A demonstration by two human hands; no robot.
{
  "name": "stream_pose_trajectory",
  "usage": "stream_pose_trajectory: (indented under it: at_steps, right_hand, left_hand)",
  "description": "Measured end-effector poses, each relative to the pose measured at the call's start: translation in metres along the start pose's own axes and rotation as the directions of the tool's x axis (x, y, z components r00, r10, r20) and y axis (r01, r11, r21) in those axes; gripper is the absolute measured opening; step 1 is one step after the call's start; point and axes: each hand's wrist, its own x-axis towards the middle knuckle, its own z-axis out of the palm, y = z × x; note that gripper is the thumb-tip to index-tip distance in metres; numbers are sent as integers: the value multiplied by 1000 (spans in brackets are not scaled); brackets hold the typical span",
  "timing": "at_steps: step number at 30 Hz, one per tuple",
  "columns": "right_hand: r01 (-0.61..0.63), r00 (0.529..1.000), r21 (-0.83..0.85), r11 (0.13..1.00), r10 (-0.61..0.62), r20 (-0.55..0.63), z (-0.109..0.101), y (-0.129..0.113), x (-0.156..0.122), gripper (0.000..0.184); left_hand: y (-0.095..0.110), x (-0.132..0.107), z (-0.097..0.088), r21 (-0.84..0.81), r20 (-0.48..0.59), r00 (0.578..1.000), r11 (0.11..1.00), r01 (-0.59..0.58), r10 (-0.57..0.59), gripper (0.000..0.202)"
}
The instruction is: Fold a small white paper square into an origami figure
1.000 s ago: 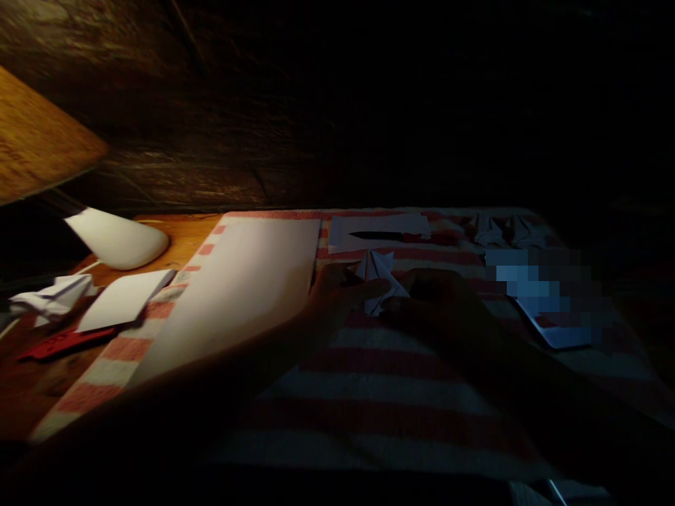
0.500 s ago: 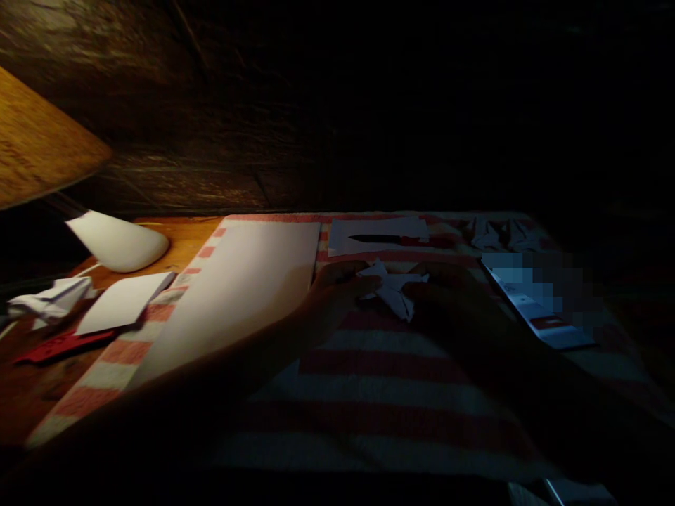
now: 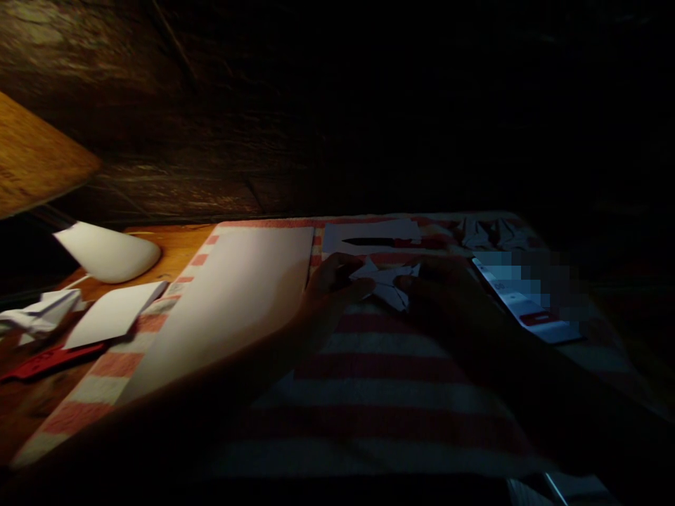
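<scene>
A small folded paper figure (image 3: 387, 282), white and pointed at several corners, is held over the striped cloth (image 3: 401, 422). My left hand (image 3: 337, 275) pinches its left side, the thumb lying on top of the paper. On the opposite side my right hand (image 3: 435, 288) grips it, its thumb also on the upper face. Both hands are in deep shadow, so most fingers are hard to make out. Just beyond them a knife (image 3: 374, 242) with a dark blade and red handle lies on a white paper sheet (image 3: 337, 230).
Left of my hands is a large white sheet (image 3: 232, 288). Farther left stand a lamp (image 3: 110, 251), a crumpled or folded paper (image 3: 45, 313), a smaller sheet (image 3: 113, 315) and a red object (image 3: 53, 360). A lit phone (image 3: 517, 295) lies right; folded papers (image 3: 474, 233) sit behind it.
The view has shifted slightly, so the scene sits a little farther left. My thumbs are closer together on the paper figure, which appears flatter; both hands still hold it.
</scene>
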Motion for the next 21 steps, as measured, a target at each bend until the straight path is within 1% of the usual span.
stream_pose_trajectory:
  at_steps: [2, 3, 6, 7, 9, 12, 15, 17, 19, 21]
  right_hand:
    - [-23, 999, -7, 1000, 24, 23, -2, -1, 1, 26]
    - [-28, 999, -18, 999, 29, 31, -2, -2, 2, 26]
    - [-9, 1000, -62, 998, 10, 11, -3, -3, 2, 29]
    - [2, 1000, -71, 997, -3, -10, -3, -3, 1, 31]
    - [23, 998, -70, 997, -26, -50, -1, -4, 0, 34]
    - [43, 995, -43, 998, -46, -84, 2, -3, -2, 34]
    - [55, 995, -21, 998, -56, -84, 5, -2, -5, 32]
    - [51, 995, -21, 998, -53, -79, 8, -2, -8, 30]
    - [31, 996, 3, 1000, -31, -86, 10, -2, -9, 28]
    - [8, 996, 50, 999, -4, -86, 10, -1, -7, 32]
  left_hand:
    - [0, 1, 0, -19, -1, 1000, 1000, -6, 6, 40]
    - [0, 2, 0, -2, 13, 1000, 1000, 5, -5, 37]
    - [-1, 3, -1, 96, 41, 999, 995, 30, -34, 16]
    - [-1, 4, -1, 120, 34, 999, 992, 30, -34, 15]
    - [0, 4, -1, 115, 15, 1000, 993, 22, -24, 15]
    - [3, 1, 2, 63, 2, 1000, 998, 7, -7, 27]
    - [8, -3, 5, 51, 6, 1000, 998, 22, -23, 25]
    - [9, -5, 7, 67, -1, 1000, 997, 26, -26, 23]
    - [7, -6, 8, 78, -21, 1000, 997, 1, 0, 24]
    - [3, -4, 8, 61, -45, 998, 998, -30, 33, 27]
